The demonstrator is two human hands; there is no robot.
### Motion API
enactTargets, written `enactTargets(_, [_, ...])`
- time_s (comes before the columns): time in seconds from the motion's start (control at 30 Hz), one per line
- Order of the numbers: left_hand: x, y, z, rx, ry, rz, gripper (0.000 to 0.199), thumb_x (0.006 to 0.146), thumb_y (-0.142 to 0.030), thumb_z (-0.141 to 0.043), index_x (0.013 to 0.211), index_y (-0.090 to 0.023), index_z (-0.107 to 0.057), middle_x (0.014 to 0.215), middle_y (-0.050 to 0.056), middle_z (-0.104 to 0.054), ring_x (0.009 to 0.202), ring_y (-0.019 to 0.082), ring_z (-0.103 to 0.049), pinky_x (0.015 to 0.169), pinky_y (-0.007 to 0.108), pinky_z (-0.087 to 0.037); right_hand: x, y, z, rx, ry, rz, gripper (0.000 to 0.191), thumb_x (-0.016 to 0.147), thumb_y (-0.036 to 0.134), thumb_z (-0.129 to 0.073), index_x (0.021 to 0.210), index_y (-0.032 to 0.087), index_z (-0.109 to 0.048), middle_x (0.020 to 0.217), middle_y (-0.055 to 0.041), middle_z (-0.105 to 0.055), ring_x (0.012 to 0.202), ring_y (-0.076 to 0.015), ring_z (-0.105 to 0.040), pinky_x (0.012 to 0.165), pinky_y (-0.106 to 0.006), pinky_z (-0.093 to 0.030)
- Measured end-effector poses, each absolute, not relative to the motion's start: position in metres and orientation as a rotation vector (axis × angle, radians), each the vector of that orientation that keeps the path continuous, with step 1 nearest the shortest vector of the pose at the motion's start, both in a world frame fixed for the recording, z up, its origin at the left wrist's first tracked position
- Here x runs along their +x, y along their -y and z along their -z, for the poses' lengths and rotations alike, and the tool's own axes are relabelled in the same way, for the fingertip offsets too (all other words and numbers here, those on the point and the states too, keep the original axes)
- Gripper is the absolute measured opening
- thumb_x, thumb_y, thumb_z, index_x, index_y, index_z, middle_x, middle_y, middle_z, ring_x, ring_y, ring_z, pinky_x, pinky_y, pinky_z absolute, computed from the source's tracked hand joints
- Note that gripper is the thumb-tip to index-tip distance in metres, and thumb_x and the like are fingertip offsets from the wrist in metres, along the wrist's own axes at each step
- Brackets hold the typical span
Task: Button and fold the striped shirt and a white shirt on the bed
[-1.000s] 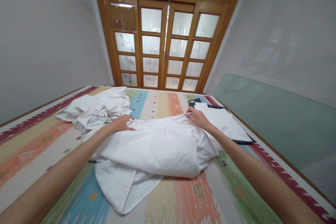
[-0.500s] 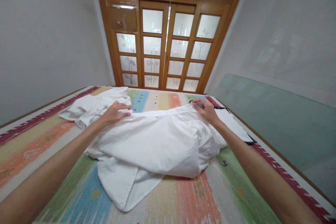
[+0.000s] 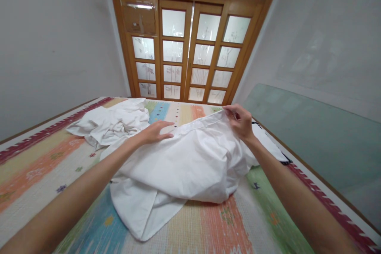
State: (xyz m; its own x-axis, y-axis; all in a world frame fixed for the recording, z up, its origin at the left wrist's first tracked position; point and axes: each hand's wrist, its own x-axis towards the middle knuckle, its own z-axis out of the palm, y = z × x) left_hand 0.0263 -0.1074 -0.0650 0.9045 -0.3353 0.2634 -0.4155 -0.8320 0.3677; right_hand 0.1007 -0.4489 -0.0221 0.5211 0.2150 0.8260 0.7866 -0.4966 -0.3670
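Note:
A white shirt (image 3: 181, 166), loosely bunched, lies across the middle of the patterned cover with one flap spread toward me. My right hand (image 3: 239, 122) pinches the far right end of its long stitched edge and holds that corner raised. Over the shirt's upper left part, my left hand (image 3: 157, 131) has its thumb and fingers apart, close to the same edge. Whether its thumb touches the cloth I cannot tell.
Another crumpled white cloth (image 3: 110, 121) lies at the far left. A flat white piece with dark trim (image 3: 269, 143) is partly hidden behind my right forearm. The striped cover (image 3: 196, 234) lies underneath. A pale green panel (image 3: 312, 139) stands along the right; wooden glazed doors (image 3: 190, 47) are beyond.
My left hand has let go of the shirt's edge and slid right along it. My right hand has moved slightly up and right, lifting its end, so the edge slants more.

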Motion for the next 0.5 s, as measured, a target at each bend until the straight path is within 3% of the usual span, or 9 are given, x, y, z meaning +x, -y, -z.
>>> enactTargets(0.13, [0.044,0.136,0.068,2.351,0.596,-0.229,0.066,0.074,-0.057,-0.065,0.126,-0.018,-0.059,0.133,0.010,-0.059,0.119,0.026,-0.056,0.103,0.035,-0.040,0.097,0.444,0.017,-1.871,0.896,1.135,0.023,0.092,0.036,-0.052,0.091,0.022,-0.070,0.078,-0.0047,-0.065,0.066,-0.0176,-0.056,0.063,-0.030,-0.045])
enactTargets(0.3, [0.048,0.148,0.063,2.150,0.628,-0.119,0.044,0.078,-0.055,-0.062,0.097,-0.015,-0.069,0.091,0.003,-0.069,0.083,0.018,-0.061,0.072,0.025,-0.045,0.098,0.447,0.017,-1.821,0.951,1.218,0.019,0.093,0.031,-0.053,0.093,0.022,-0.070,0.079,-0.0046,-0.066,0.067,-0.0172,-0.058,0.063,-0.030,-0.047])
enactTargets(0.4, [0.044,0.146,0.057,2.243,0.596,-0.149,0.043,0.081,-0.055,-0.058,0.068,-0.014,-0.063,0.061,-0.003,-0.052,0.060,0.011,-0.048,0.054,0.022,-0.033,0.100,0.452,0.019,-1.885,0.944,1.203,0.020,0.093,0.031,-0.053,0.093,0.022,-0.070,0.077,-0.0046,-0.066,0.066,-0.0175,-0.058,0.063,-0.030,-0.047])
enactTargets(0.5, [0.041,0.142,0.050,2.317,0.591,-0.138,0.051,0.084,-0.056,-0.055,0.054,-0.015,-0.052,0.054,-0.004,-0.041,0.053,0.009,-0.038,0.050,0.023,-0.025,0.102,0.455,0.020,-1.942,0.964,1.178,0.021,0.093,0.030,-0.052,0.093,0.021,-0.071,0.075,-0.0046,-0.066,0.064,-0.0171,-0.058,0.064,-0.030,-0.046])
